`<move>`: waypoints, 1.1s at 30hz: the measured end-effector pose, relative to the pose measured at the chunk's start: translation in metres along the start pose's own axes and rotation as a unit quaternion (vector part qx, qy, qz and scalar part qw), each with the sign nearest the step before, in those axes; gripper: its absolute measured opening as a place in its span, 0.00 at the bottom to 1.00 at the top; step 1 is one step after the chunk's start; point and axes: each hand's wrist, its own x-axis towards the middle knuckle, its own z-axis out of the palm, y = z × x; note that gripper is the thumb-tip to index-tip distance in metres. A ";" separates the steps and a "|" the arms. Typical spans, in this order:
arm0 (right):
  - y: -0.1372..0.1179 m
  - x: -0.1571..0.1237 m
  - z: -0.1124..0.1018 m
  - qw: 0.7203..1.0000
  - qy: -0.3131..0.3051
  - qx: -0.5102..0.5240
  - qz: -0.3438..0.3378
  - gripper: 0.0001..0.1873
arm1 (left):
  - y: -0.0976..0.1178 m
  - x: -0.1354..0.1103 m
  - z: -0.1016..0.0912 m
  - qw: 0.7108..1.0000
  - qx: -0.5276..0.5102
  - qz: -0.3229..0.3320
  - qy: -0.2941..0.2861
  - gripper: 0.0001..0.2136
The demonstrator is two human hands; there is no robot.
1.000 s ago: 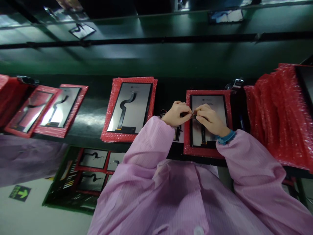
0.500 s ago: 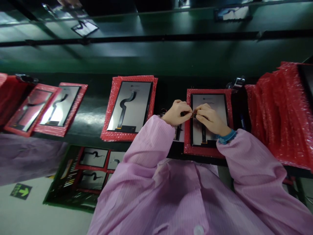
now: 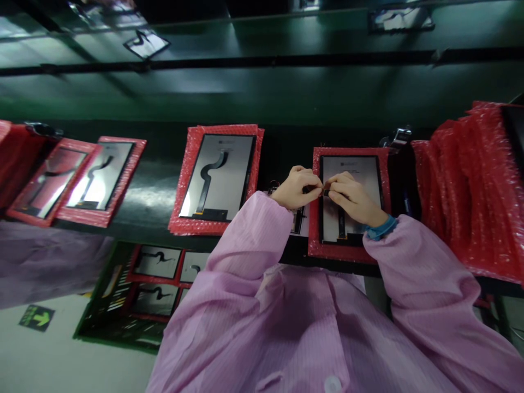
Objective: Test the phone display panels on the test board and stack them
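A display panel (image 3: 360, 169) lies on a red bubble-wrap bag (image 3: 385, 180) in front of me. Its black flex cable (image 3: 341, 221) runs up from the lower edge, curving left under my fingers. My right hand (image 3: 352, 199), with a blue band at the wrist, is over the panel; thumb and fingers pinch the cable close to its end. My left hand (image 3: 298, 188) is closed in a pinch at the panel's left edge, its fingertips meeting the right ones at the cable end. What lies between the left fingertips is too small to make out.
Another panel (image 3: 225, 185) on red wrap lies left, with two more panels further left. Stacked red bubble-wrap bags (image 3: 454, 191) stand at right. A green crate (image 3: 94, 295) holding several panels sits below left, near a co-worker's purple garment (image 3: 49, 262). A metal clip (image 3: 400, 137) lies behind.
Both hands keep the same pinch at the cable end, with hardly any movement. The view has shifted very slightly.
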 end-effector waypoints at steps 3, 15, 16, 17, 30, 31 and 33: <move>0.001 0.000 0.000 1.000 -0.003 0.005 0.003 0.15 | 0.002 0.001 -0.001 1.000 0.007 -0.020 -0.010 0.07; 0.002 -0.001 0.004 0.998 -0.015 0.054 0.040 0.18 | 0.002 -0.002 0.001 0.999 0.042 -0.030 -0.015 0.09; 0.002 -0.001 0.004 0.997 -0.019 0.055 0.043 0.19 | 0.003 -0.002 0.001 0.998 0.048 -0.033 -0.021 0.09; 0.002 -0.001 0.004 0.997 -0.023 0.057 0.043 0.19 | 0.004 -0.002 0.000 0.998 0.054 -0.036 -0.027 0.09; 0.004 0.000 0.002 0.995 -0.052 0.064 0.050 0.20 | 0.002 -0.002 0.000 0.996 0.057 -0.040 -0.049 0.12; 0.004 0.000 0.002 0.995 -0.052 0.064 0.051 0.20 | 0.002 -0.002 0.001 0.997 0.055 -0.040 -0.047 0.12; 0.004 0.000 0.001 0.995 -0.050 0.064 0.052 0.21 | 0.002 -0.002 0.001 0.997 0.052 -0.038 -0.042 0.12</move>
